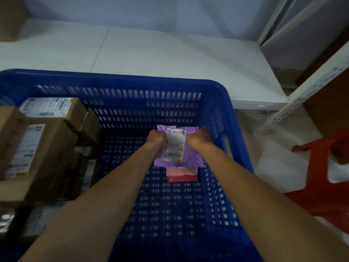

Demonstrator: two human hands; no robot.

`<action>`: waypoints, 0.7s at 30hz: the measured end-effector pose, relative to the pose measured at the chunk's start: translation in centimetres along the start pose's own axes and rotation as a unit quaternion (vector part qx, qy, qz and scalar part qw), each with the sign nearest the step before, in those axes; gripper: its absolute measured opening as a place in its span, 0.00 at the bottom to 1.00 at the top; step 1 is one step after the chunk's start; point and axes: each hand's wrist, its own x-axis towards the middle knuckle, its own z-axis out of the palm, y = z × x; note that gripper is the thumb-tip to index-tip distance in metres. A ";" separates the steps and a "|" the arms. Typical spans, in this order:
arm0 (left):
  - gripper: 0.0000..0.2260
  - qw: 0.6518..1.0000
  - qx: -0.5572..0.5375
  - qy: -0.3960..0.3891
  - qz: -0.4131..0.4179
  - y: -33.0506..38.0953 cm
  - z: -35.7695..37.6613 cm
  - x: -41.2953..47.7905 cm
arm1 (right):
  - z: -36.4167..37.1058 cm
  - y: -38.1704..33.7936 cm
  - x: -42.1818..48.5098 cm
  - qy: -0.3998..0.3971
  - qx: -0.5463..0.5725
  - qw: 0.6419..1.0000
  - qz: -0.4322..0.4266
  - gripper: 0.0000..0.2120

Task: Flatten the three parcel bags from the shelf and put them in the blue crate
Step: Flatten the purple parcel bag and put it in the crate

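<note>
Both my arms reach down into the blue crate (232, 114). My left hand (156, 138) and my right hand (199, 138) grip the two sides of a purple parcel bag (190, 156) with a white shipping label, low near the crate's right wall. Under it on the crate floor lie a pink parcel bag (179, 172) and a red parcel bag (182, 179), only their near edges showing.
Several brown cardboard boxes (37, 148) with labels fill the crate's left side. A white table (151, 53) lies beyond the crate. A white shelf upright (302, 95) stands at right, a red plastic stool (321, 186) below it.
</note>
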 end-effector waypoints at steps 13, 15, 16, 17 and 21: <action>0.14 1.000 -0.016 0.013 -0.003 -4.2 3.7 3.5 | 4.5 3.3 1.1 -0.060 -0.270 0.957 -0.087 0.33; 0.14 0.999 -0.039 0.022 -0.001 -4.2 3.8 3.9 | 4.9 3.5 1.2 -0.083 -0.303 0.945 -0.091 0.33; 0.14 0.999 -0.044 0.016 -0.005 -4.3 3.9 4.2 | 5.1 3.7 1.3 -0.094 -0.313 0.941 -0.090 0.33; 0.14 0.999 -0.041 0.009 -0.008 -4.3 3.9 4.3 | 5.4 4.0 1.4 -0.105 -0.319 0.938 -0.088 0.33; 0.23 0.976 0.178 0.033 0.120 -4.0 2.9 2.5 | 6.7 5.7 2.0 -0.144 -0.349 0.923 -0.075 0.37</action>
